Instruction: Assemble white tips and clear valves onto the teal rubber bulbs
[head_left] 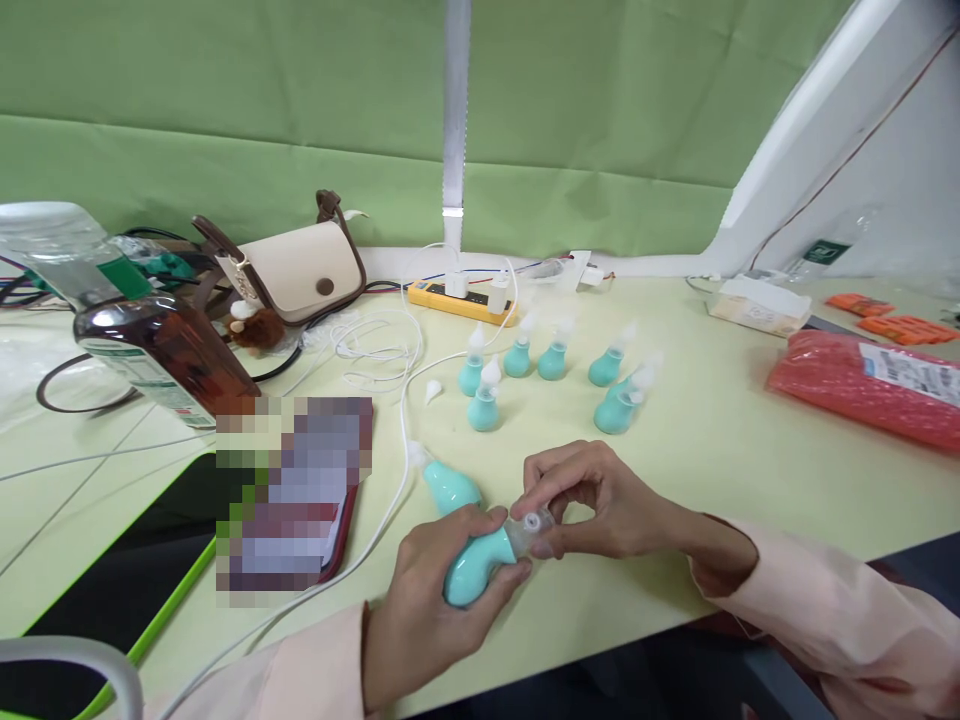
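My left hand (427, 590) is closed around the teal squeeze bulb of a nasal aspirator (474, 572), tilted with its neck toward the right. A clear plastic piece (528, 527) sits at the bulb's neck, and my right hand (600, 495) pinches it between thumb and fingers. Just beyond my left hand, another teal aspirator (452, 488) lies on its side with a whitish tip. Farther back stand several more aspirators (484, 410) with pale tips, two of them (616, 408) off to the right. A small white tip (433, 390) lies loose left of the group.
A phone (300, 500) and a green-edged dark tablet (142, 570) lie at left, beside a white cable (390, 500). Behind are a brown bottle (172, 350), a cream handbag (292, 270) and a yellow power strip (465, 302). A red bubble-wrap parcel (840, 380) rests at right.
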